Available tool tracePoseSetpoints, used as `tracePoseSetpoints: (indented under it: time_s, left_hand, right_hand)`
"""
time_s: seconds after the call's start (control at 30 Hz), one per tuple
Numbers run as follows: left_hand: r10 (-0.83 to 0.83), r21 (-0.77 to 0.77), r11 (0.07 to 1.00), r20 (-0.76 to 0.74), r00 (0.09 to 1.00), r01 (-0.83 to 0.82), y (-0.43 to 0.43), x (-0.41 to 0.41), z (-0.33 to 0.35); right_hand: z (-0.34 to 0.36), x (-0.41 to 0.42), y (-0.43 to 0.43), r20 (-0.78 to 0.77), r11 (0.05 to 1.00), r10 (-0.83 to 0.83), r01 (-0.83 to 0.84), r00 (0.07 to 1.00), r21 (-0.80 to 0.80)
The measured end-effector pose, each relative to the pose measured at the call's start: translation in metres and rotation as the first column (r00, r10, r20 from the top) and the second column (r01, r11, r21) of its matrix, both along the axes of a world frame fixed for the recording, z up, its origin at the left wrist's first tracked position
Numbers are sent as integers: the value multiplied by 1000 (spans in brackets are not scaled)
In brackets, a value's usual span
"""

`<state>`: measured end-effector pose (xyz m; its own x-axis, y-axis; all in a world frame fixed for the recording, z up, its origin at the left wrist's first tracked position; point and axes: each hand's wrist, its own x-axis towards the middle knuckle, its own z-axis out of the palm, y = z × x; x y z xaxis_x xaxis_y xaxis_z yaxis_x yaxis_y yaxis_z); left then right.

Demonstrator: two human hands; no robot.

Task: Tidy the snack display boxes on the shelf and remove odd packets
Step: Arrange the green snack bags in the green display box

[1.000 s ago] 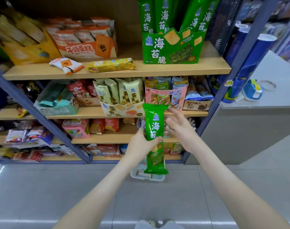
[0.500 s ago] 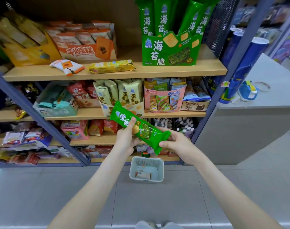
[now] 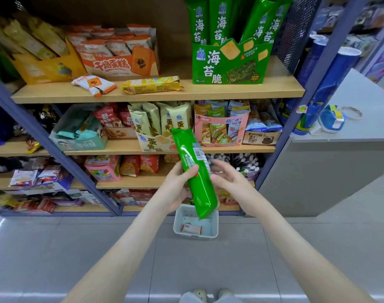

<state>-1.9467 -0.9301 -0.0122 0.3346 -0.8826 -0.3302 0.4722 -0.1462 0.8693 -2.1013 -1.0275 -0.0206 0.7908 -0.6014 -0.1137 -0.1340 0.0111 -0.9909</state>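
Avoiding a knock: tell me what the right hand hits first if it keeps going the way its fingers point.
The right hand points left at the green packet, so that comes first; whether they already touch is unclear.

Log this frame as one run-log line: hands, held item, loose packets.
left hand: grips green packet, barcode side up | right hand: open beside it | loose on top shelf: orange-white packet, yellow packet | floor basket: one packet

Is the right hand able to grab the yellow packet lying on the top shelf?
Probably yes. The right hand looks open beside the green packet, which the left hand grips. The yellow packet lies loose at the top shelf edge, nothing before it.
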Motion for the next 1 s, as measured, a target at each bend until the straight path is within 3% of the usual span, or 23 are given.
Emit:
tracePoseSetpoints:
  time_s: [0.07, 0.27, 0.33, 0.43, 0.57, 0.73, 0.87, 0.93, 1.0]
  left_hand:
    - [-98, -14, 995, 10, 995, 98, 2, -5, 0]
    - [-188, -43, 981, 26, 982, 189, 5, -5, 1]
    - [-202, -37, 978, 29, 979, 203, 5, -5, 3]
    - [-152, -53, 986, 79, 985, 157, 2, -7, 4]
    - [36, -52, 998, 168, 985, -28, -2, -7, 2]
    - [36, -42, 999, 435, 900, -20, -8, -7, 12]
    - [-109, 132, 991, 676, 728, 27, -15, -8, 21]
    - [-121, 155, 988, 730, 673, 10, -17, -6, 25]
    - [-89, 114, 993, 722, 686, 8, -19, -1, 26]
  right_hand:
    - [2, 5, -1, -21, 1000, -25, 26, 999, 12]
    - [2, 3, -1, -27, 999, -29, 28, 999, -33]
    - [3, 1, -2, 6, 999, -8, 8, 1000, 37]
    - [6, -1, -5, 162, 970, -25, -15, 987, 244]
    - [9, -3, -11, 240, 966, -75, 11, 968, 260]
    - [10, 4, -10, 229, 966, -78, 16, 970, 259]
    - [11, 9, -8, 189, 970, -86, 39, 978, 239]
    - [11, 9, -9, 169, 979, -93, 59, 981, 196]
    - [12, 8, -11, 154, 983, -96, 69, 983, 169]
